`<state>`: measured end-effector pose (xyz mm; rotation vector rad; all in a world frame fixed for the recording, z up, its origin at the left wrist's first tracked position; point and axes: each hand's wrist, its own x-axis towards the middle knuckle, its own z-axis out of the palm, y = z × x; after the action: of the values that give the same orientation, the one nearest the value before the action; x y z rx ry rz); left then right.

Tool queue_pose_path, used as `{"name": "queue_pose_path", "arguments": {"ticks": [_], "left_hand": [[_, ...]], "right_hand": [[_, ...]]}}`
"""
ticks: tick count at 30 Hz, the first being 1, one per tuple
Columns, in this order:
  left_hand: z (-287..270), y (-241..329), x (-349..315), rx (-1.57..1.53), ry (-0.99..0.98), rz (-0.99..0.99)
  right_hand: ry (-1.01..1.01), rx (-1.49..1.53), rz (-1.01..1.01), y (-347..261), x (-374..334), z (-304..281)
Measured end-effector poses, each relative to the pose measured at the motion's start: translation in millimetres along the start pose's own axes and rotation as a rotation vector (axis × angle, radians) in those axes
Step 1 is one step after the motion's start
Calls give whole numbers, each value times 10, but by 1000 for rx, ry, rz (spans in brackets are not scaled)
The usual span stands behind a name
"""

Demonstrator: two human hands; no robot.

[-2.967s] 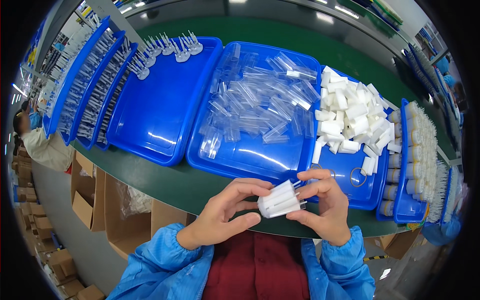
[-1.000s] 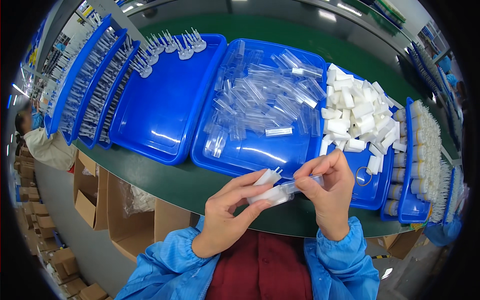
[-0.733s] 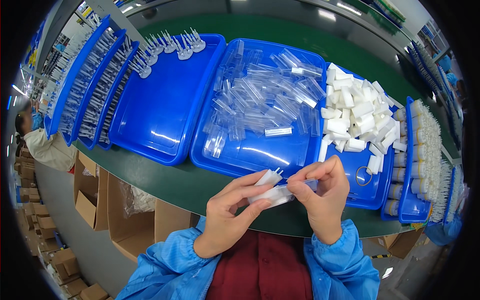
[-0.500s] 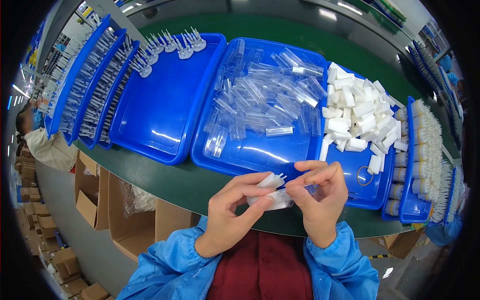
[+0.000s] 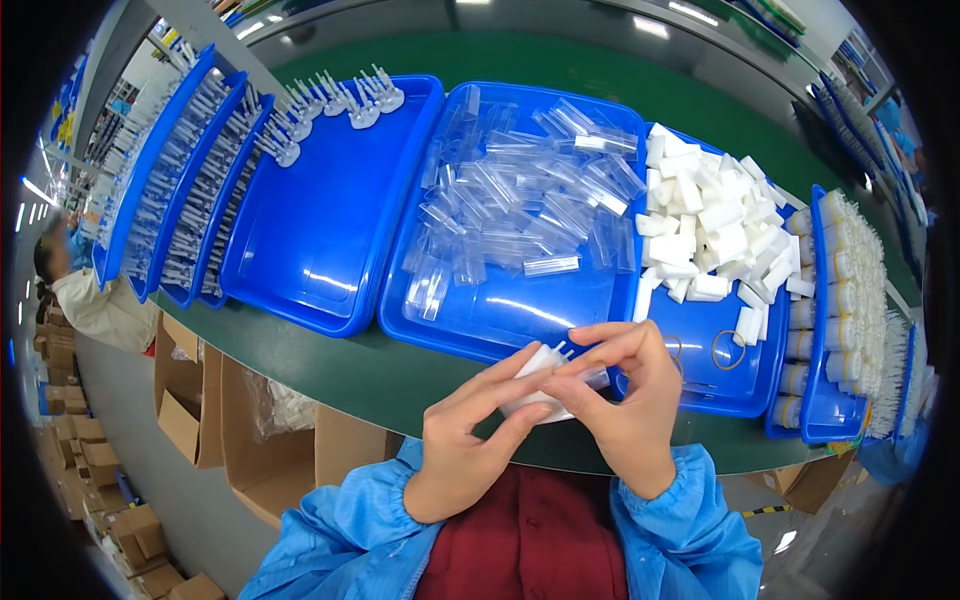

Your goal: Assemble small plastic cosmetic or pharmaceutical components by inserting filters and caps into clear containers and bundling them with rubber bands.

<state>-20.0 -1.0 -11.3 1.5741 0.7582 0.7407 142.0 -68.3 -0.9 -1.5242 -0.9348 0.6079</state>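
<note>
Two hands meet over the near edge of the green surface (image 5: 400, 385), sharing one small bundle of clear and white plastic pieces (image 5: 545, 385). The left hand (image 5: 465, 440) is curled partway, thumb and fingers closed under and around the bundle's near side. The right hand (image 5: 625, 400) is bent over the bundle from the other side, its thumb and forefinger pinched on a thin clear piece at the top; how many pieces make up the bundle cannot be told.

Just beyond both hands lies a wide blue plastic tray of loose clear plastic tubes (image 5: 520, 215), its near rim almost touching the fingertips. Beyond the right hand, a blue tray heaped with short white plastic blocks (image 5: 705, 225) holds two thin rubber rings (image 5: 728, 350) on its bare floor. Further to the right of that hand stands a narrow blue tray of white-capped cylinders in rows (image 5: 835, 300). Beyond and to the left of the left hand sits a mostly bare blue tray (image 5: 315, 215), with stacked blue trays of slender clear parts (image 5: 190, 190) past it. Below the left hand, brown cardboard boxes (image 5: 215, 420) stand on the floor.
</note>
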Motion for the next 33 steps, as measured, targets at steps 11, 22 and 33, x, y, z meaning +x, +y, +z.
{"name": "queue_pose_path", "arguments": {"ticks": [11, 22, 33], "left_hand": [[-143, 55, 61, 61, -163, 93], [-43, 94, 27, -316, -224, 0], [-108, 164, 154, -600, -320, -281]], "right_hand": [[-192, -563, -427, -255, 83, -100], [-93, -613, -495, -112, 19, -118], [-93, -298, -695, 38, 64, -188]]}}
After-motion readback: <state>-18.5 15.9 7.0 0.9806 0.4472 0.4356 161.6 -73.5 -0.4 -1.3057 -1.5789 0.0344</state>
